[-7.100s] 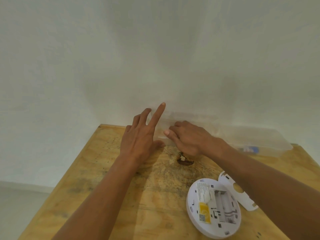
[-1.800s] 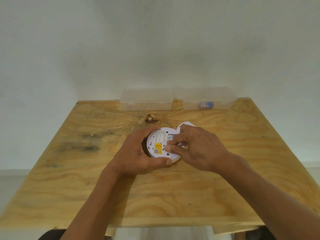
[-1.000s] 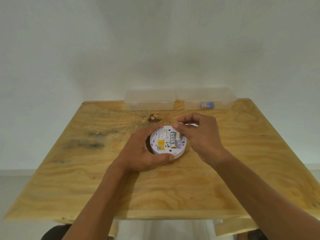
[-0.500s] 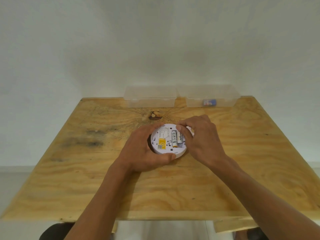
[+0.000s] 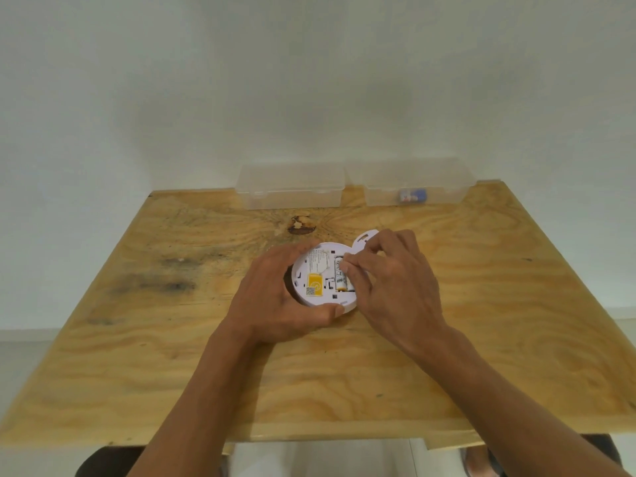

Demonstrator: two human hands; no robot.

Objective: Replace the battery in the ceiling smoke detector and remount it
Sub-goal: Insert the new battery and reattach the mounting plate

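The white round smoke detector [image 5: 318, 270] lies back side up on the wooden table [image 5: 206, 356], showing a yellow label and an open battery bay. My left hand [image 5: 275, 297] cups its left and front rim. A battery [image 5: 340, 275] sits in the bay; a second one beside it is mostly hidden. My right hand [image 5: 389, 284] lies over the detector's right side, thumb and forefinger pressing on the batteries. Behind my right hand, part of the white mounting plate [image 5: 364, 241] shows.
Two clear plastic boxes stand at the table's far edge against the wall: the left box [image 5: 290, 189] and the right box [image 5: 416, 185], which has a small blue item [image 5: 412, 195] inside. A dark knot [image 5: 302, 225] marks the wood.
My right hand has slid left over the battery bay, covering the second battery, and its fingertips now press on the batteries. My left hand keeps hold of the detector.
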